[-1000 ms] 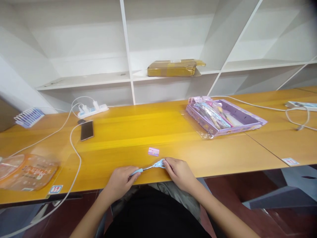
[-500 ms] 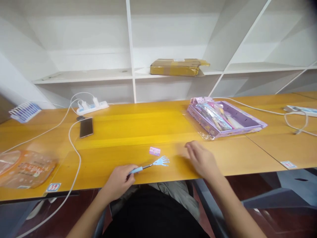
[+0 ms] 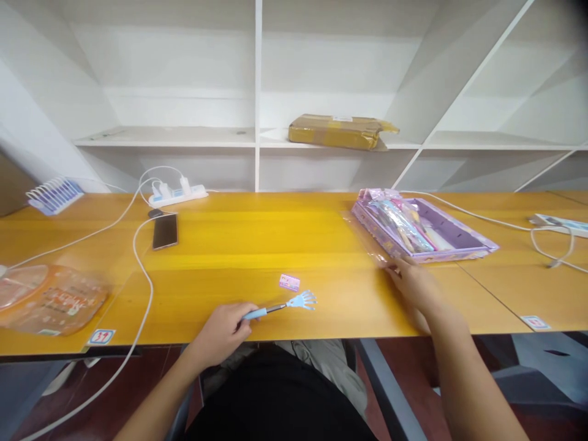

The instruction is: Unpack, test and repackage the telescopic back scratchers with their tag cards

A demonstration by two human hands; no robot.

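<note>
My left hand (image 3: 227, 327) is closed round the light blue handle of a back scratcher (image 3: 301, 300), whose hand-shaped head and short metal shaft point right over the tabletop. Just behind the head lies a small pink and purple card (image 3: 289, 282). My right hand (image 3: 416, 285) is at the near left corner of a purple cardboard display box (image 3: 459, 253). Its fingertips are together at the edge of a clear plastic bag (image 3: 374, 256) that sticks out along the box's left side. Inside the box are several wrapped items (image 3: 404, 226), on its left side.
A phone (image 3: 165, 231), a white power strip (image 3: 179, 195) with cables and an orange plastic bag (image 3: 55, 300) lie on the left of the wooden table (image 3: 257, 233). A taped carton (image 3: 340, 130) rests on the shelf behind. Another power strip (image 3: 560, 224) is at far right.
My right hand has moved right, from over the table to the box's near left corner and the plastic there. My left hand keeps hold of the back scratcher. The view has shifted slightly.
</note>
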